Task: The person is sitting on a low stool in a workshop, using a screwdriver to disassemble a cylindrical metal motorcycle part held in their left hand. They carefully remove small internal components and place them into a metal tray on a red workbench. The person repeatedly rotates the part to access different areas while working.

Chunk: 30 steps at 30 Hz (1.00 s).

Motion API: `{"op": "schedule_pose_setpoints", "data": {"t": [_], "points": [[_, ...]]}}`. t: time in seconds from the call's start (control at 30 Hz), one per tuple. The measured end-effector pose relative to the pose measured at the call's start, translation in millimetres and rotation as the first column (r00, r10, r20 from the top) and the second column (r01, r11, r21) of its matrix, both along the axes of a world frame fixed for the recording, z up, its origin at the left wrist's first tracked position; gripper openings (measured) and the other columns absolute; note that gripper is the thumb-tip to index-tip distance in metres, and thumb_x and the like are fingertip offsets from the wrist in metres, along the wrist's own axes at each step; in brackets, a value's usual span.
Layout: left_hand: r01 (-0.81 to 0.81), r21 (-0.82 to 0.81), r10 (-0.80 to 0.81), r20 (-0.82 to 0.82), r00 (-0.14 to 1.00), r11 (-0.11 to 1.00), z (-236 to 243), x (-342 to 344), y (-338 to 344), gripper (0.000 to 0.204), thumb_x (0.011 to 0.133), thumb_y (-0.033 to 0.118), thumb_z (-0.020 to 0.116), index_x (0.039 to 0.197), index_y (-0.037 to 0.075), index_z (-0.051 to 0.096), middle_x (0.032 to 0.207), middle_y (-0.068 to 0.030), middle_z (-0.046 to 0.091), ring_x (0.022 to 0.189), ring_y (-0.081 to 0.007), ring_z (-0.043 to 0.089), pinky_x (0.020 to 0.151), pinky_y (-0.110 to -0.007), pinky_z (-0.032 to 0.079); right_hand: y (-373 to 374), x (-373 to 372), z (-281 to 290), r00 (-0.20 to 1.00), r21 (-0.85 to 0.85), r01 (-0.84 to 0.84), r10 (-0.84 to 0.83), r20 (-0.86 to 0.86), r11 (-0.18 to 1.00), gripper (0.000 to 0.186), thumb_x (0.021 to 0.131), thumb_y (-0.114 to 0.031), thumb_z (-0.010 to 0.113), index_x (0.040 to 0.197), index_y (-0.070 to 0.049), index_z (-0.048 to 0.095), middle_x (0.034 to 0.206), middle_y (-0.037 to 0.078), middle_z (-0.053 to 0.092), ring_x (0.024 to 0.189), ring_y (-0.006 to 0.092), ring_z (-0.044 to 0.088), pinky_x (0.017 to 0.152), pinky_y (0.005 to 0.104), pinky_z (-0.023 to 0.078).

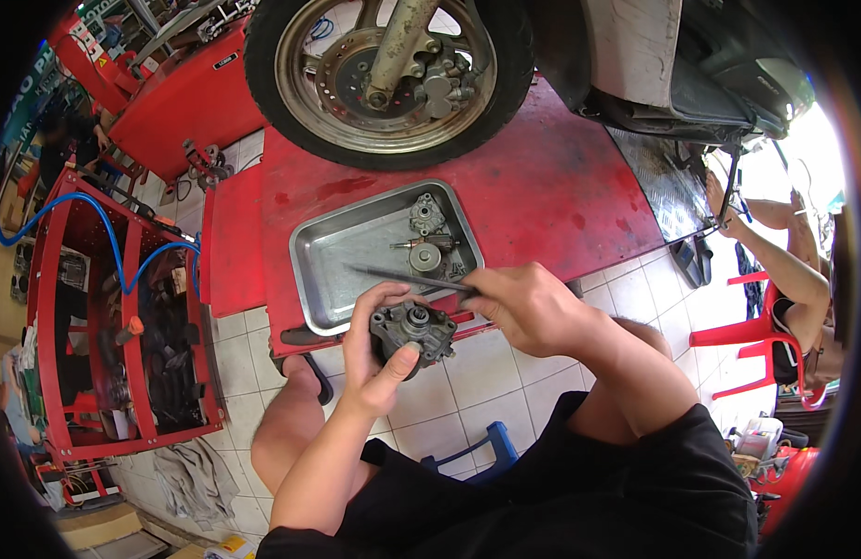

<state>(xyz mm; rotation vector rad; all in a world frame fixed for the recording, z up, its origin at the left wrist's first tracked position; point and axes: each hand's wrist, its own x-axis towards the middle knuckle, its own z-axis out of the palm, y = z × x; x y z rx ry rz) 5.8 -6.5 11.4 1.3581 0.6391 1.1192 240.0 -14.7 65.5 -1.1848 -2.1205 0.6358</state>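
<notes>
My left hand (372,368) is wrapped round a dark grey metal engine housing (417,326), its round splined centre facing up and bolt lugs round its edge. My right hand (523,303) grips a long, thin, dark tool (398,277) by its handle end; its exact kind is hard to make out. The tool slants left above the housing, apart from its face. Just beyond both hands, a metal tray (337,252) holds a small cast part (427,214), a round part with a shaft (425,257) and some small pieces along its right side.
The tray lies on a red lift platform (561,177), below a motorcycle's front wheel (388,140). A red tool cart (132,326) with a blue hose (114,224) stands at left. A blue stool (498,447) is beneath me. At right, another person (798,289) sits by a red chair (747,340).
</notes>
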Motion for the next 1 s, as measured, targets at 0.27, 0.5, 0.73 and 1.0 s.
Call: {"op": "schedule_pose_setpoints", "data": {"t": [0.27, 0.5, 0.73, 1.0], "points": [[-0.035, 0.066, 0.035, -0.005, 0.999, 0.997, -4, -1, -1, 0.073, 0.085, 0.038, 0.071, 0.136, -0.005, 0.041, 0.117, -0.0190, 0.060, 0.110, -0.0236, 0.058, 0.098, -0.035, 0.044, 3, -5, 1, 0.994, -0.005, -0.080, 0.080, 0.070, 0.997, 0.015, 0.093, -0.013, 0.062, 0.102, -0.002, 0.060, 0.080, 0.019, 0.063, 0.075, 0.0437, 0.061, 0.061, 0.0496, 0.046], [-0.013, 0.043, 0.013, 0.007, 1.000, 0.999, 0, -2, -1, 0.070, 0.086, 0.038, 0.071, 0.134, -0.005, 0.042, 0.117, -0.0184, 0.060, 0.110, -0.0232, 0.058, 0.098, -0.035, 0.043, 0, -11, 0, 1.000, -0.013, -0.021, 0.022, 0.004, 1.000, 0.015, 0.093, -0.015, 0.062, 0.101, -0.003, 0.060, 0.082, 0.017, 0.064, 0.075, 0.0419, 0.062, 0.060, 0.0491, 0.046], [-0.043, 0.046, 0.042, 0.014, 0.999, 0.998, -5, -1, -2, 0.070, 0.085, 0.037, 0.071, 0.133, -0.005, 0.043, 0.117, -0.0180, 0.060, 0.111, -0.0232, 0.058, 0.098, -0.035, 0.043, -1, -12, -5, 0.999, 0.008, 0.035, -0.035, 0.019, 0.999, 0.014, 0.093, -0.014, 0.062, 0.102, -0.004, 0.061, 0.083, 0.015, 0.065, 0.074, 0.0396, 0.063, 0.060, 0.0481, 0.047], [-0.012, -0.003, 0.012, 0.005, 1.000, 1.000, 1, -1, -2, 0.071, 0.084, 0.039, 0.072, 0.133, -0.005, 0.043, 0.117, -0.0186, 0.060, 0.111, -0.0238, 0.058, 0.099, -0.035, 0.043, -3, -14, -1, 0.995, 0.020, 0.082, -0.083, 0.050, 0.996, 0.013, 0.093, -0.013, 0.062, 0.103, -0.004, 0.062, 0.083, 0.015, 0.064, 0.075, 0.0387, 0.063, 0.060, 0.0468, 0.048]]}}
